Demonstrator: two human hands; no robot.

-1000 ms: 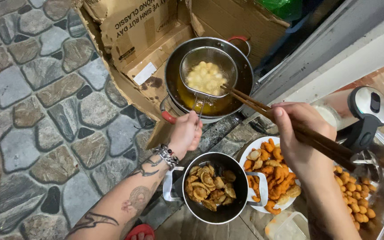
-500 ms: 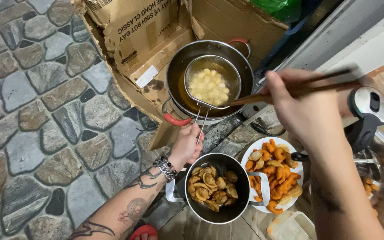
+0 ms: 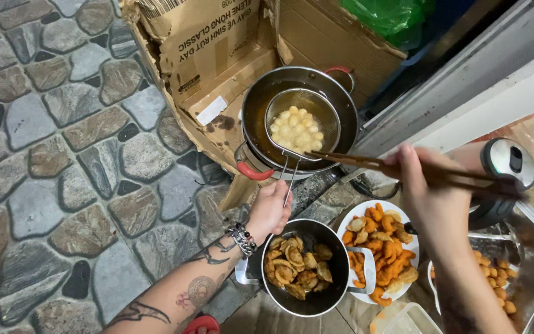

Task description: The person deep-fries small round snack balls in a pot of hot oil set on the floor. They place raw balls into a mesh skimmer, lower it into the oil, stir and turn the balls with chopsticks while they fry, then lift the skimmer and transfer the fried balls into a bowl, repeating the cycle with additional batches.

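Two hands work over the frying pot (image 3: 261,117): the left hand (image 3: 270,207) has its grip clenched on the handle of the wire strainer (image 3: 302,124), which rests in the pot holding pale dough pieces (image 3: 296,128); the right hand (image 3: 431,198) pinches long chopsticks (image 3: 372,164) pointing toward the strainer's rim.

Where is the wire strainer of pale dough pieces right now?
In the head view, the wire strainer sits inside the frying pot, upper centre, its handle gripped by the left hand.
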